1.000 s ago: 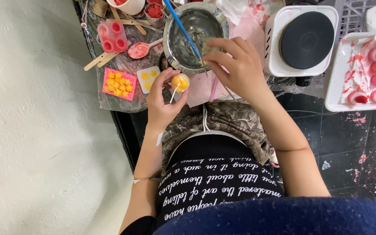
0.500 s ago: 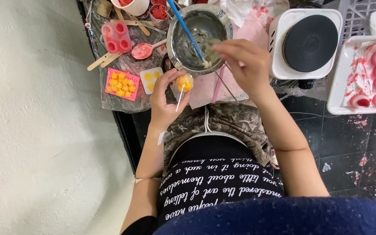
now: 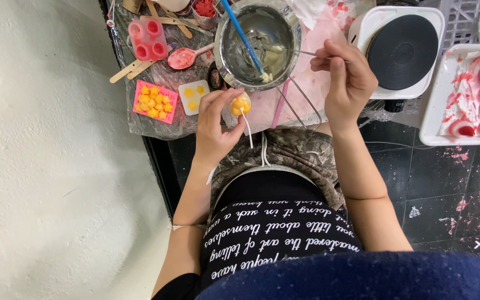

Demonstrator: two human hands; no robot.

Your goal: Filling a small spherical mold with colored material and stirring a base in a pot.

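Carefully now: my left hand (image 3: 213,130) pinches a small clear cup of yellow pieces (image 3: 240,104), its white wick (image 3: 246,126) dangling toward six o'clock. My right hand (image 3: 344,78) clamps a thin metal tool (image 3: 301,53) reaching into the steel bowl (image 3: 258,41) at twelve o'clock. I'd judge it best to keep the cup level and close under the rim, scooping small.

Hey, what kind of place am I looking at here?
Probably a small home craft bench for candle or wax making: a metal bowl of melted wax beside a hot plate, a pink mold of yellow pieces, and a wicked yellow piece in the left hand.
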